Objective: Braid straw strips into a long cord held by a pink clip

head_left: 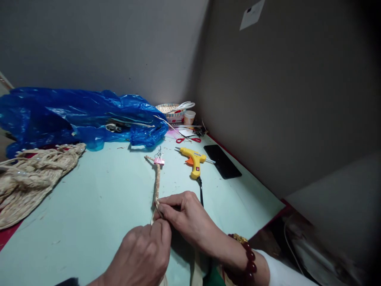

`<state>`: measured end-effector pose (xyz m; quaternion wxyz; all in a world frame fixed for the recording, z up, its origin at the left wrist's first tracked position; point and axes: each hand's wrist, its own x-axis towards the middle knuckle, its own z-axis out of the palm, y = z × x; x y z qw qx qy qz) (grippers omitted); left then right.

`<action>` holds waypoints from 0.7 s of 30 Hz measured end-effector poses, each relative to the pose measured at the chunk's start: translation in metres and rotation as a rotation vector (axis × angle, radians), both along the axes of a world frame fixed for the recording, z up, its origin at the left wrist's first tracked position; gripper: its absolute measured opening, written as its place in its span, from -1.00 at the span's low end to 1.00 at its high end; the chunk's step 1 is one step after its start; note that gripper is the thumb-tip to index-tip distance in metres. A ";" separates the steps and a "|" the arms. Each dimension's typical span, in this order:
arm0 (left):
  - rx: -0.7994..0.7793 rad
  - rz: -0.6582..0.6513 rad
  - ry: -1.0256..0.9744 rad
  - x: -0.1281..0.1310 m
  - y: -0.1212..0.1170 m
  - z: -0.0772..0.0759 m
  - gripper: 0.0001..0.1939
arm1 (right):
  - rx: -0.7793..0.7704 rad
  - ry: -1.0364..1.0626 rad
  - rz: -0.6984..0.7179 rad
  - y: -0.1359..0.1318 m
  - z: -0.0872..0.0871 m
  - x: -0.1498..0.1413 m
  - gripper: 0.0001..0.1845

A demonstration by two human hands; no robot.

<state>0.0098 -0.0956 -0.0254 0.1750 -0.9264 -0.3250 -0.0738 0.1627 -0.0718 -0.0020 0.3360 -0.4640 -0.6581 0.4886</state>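
A narrow braided straw cord (157, 180) runs up the table, its far end clamped by a pink binder clip (158, 161). At its near end my right hand (189, 218) pinches the braid between thumb and forefinger. Just below, my left hand (144, 250) is closed around loose strands of the same cord, its fingertips mostly hidden behind the knuckles. Both hands nearly touch. Pale strips hang down toward the table's near edge, partly covered by my hands.
Right of the braid lie a yellow glue gun (195, 161), a black phone (222, 161) and red-handled scissors (188, 140). A blue plastic bag (74, 115) stretches along the back. Woven straw work (35, 178) rests at left. A basket (169, 109) and paper cup (189, 118) stand in the corner.
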 end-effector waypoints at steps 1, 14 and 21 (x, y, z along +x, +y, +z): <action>0.023 -0.009 0.050 0.001 -0.002 -0.002 -0.63 | -0.023 0.019 0.014 0.000 0.000 0.000 -0.70; -0.842 0.341 -0.797 -0.013 0.034 0.033 -0.78 | -0.149 0.270 -0.075 -0.003 0.001 0.003 -0.71; -1.708 0.290 -1.164 -0.006 0.045 0.019 -0.77 | -0.030 0.177 -0.040 -0.004 -0.006 0.007 -0.67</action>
